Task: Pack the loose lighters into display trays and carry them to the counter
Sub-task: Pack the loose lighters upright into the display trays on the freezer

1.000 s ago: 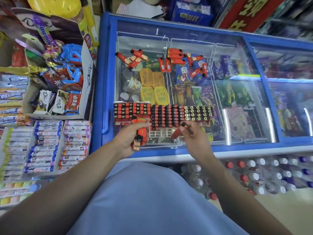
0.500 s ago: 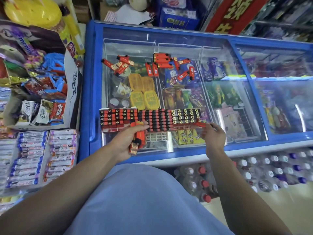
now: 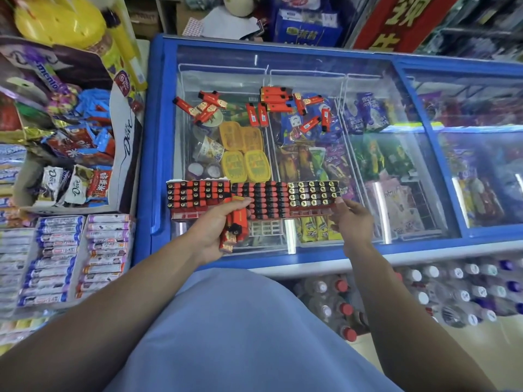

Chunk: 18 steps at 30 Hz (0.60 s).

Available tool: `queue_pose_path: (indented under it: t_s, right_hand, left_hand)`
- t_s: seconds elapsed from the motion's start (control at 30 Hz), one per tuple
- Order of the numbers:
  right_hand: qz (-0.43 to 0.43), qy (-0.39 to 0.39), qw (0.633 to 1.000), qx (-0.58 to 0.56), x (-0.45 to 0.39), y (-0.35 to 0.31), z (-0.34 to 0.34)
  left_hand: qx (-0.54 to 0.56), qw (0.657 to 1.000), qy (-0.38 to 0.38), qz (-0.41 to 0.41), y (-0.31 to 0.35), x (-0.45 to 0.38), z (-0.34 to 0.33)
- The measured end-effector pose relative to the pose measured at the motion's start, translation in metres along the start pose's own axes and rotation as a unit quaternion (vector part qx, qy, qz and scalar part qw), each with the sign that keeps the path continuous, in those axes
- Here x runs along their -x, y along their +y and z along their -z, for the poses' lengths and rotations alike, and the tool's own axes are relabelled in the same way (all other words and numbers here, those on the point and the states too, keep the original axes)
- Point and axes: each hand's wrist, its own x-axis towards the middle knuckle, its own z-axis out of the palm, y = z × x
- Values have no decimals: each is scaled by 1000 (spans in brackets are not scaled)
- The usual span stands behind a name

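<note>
1. Head view shows three trays (image 3: pixel 253 200) lying side by side on the freezer lid (image 3: pixel 368 154), at centre frame. All three look nearly or wholly filled with upright lighters; I cannot tell how many slots are free.
2. Loose lighters (image 3: pixel 276 104) lie scattered on the glass above the trays, in the upper middle of the frame, well apart from them. A good share of packing seems left, and the carry to the counter is not yet begun.
3. Left hand (image 3: pixel 218 224) sits at lower centre, just below the left and middle trays. Its fingers curl round a bundle (image 3: pixel 236 226) of several lighters, thumb reaching up against the tray edge.
4. Right hand (image 3: pixel 352 220) is at the lower right corner of the right tray, fingertips touching or pinching that corner. Whether it holds a lighter cannot be told; the fingers are lightly bent.
5. Both forearms reach forward from the lower frame, over a blue shirt (image 3: pixel 240 335).
</note>
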Motion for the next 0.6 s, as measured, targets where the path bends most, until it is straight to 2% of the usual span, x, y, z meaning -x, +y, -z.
queue_pose_path:
  t_s: [0.13, 0.23, 0.27, 0.33, 0.4, 0.47, 0.53, 0.6]
  right_hand:
    - [-15, 22, 999, -24, -1, -6, -2]
    - [92, 85, 992, 18, 23, -14, -5]
    - [128, 57, 989, 35, 36, -19, -10]
    - [172, -79, 978, 86, 64, -32, -23]
    - [180, -235, 946, 134, 91, -43, -36]
    - [215, -339, 900, 167, 111, -49, -46]
    - [289, -378, 853, 216, 123, -48, -53]
    - [358, -375, 821, 239, 127, -42, -60]
  left_hand:
    - [7, 1000, -3, -7, -1, 5, 0]
    - [8, 1000, -1, -8, -1, 7, 3]
    - [0, 1000, 2, -8, -2, 9, 3]
    - [-24, 1000, 9, -12, -3, 11, 4]
    - [-41, 999, 12, -21, -6, 12, 4]
    - [-43, 999, 17, -29, -8, 12, 3]
    - [-22, 999, 27, -31, -8, 12, 4]
    - [1, 999, 34, -33, -7, 12, 7]
